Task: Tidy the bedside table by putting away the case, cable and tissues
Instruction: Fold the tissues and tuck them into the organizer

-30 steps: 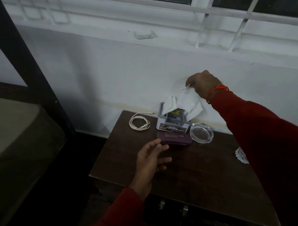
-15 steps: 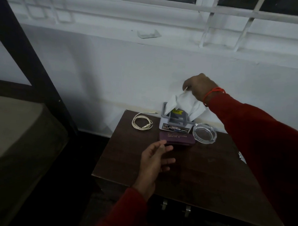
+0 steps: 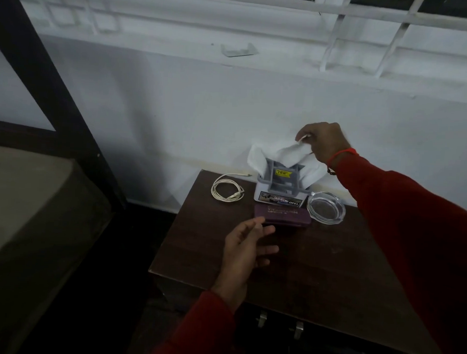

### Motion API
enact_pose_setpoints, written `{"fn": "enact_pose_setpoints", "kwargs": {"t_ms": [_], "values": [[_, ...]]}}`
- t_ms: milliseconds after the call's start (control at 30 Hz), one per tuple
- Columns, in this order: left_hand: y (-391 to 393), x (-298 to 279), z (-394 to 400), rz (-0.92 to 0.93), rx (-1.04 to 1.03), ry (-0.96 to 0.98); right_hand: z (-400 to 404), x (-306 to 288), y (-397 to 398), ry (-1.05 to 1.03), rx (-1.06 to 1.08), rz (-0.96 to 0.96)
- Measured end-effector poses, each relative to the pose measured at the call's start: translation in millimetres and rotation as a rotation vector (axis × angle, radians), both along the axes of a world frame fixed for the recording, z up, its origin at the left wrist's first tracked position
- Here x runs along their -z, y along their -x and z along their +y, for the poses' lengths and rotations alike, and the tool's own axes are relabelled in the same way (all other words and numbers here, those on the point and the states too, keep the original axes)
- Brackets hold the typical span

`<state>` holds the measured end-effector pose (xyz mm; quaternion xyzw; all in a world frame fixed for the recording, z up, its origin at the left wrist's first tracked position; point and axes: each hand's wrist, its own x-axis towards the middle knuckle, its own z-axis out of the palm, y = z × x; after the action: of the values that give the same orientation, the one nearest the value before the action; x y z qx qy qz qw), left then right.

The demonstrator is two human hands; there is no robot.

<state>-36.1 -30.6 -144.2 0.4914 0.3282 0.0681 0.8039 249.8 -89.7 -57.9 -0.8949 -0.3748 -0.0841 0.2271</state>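
Tissues [image 3: 287,155] pinched by right hand [image 3: 326,143], probably to tuck them into holder [image 3: 280,191] (12 o'clock on table [image 3: 317,260]); left hand [image 3: 246,247] hovers spread near case [image 3: 283,216].

— What stood on the dark brown wooden bedside table [image 3: 317,263]?

— A clear round glass ashtray [image 3: 325,206] sat near its back edge. A small white box-shaped holder with a grey top frame [image 3: 280,191] stood just left of the ashtray.

— And around the table?

— A white wall [image 3: 203,116] rose behind it, with a white barred window grille [image 3: 367,35] above. A small clear plastic bracket [image 3: 239,50] lay on the sill. A dark bed frame post [image 3: 44,69] slanted far left of the table.
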Motion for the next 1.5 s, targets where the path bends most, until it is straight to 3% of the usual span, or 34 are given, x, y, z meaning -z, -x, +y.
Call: {"fn": "enact_pose_setpoints", "kwargs": {"t_ms": [200,500,733,900,1067,1200,1367,1500], "values": [[-1.2,1.9,-1.6,0.009,0.012,0.003,-13.6,6.7,-1.2,-0.081,-0.003,0.013],[0.2,1.3,-3.5,0.003,0.036,-0.005,-1.8,13.5,-3.9,0.212,-0.036,-0.026],[0.3,2.4,-1.9,-0.008,0.027,-0.002,14.6,9.2,7.6,0.418,-0.058,-0.200],[-0.7,2.3,-2.1,-0.013,0.021,0.015,26.9,19.7,6.5,0.455,-0.081,-0.084],[-1.5,4.8,0.0,-0.002,0.031,0.015,31.9,38.1,13.1,0.421,-0.080,0.121],[-2.0,6.8,0.3,-0.023,0.025,0.013,21.3,33.0,15.6,0.310,-0.044,0.158],[-3.5,8.0,-0.6,-0.085,-0.069,-0.056,-10.6,11.0,32.3,0.059,-0.036,0.046],[-6.2,6.7,-4.5,-0.187,-0.180,-0.247,-63.1,-1.4,54.1,-0.067,-0.004,-0.117]]}}
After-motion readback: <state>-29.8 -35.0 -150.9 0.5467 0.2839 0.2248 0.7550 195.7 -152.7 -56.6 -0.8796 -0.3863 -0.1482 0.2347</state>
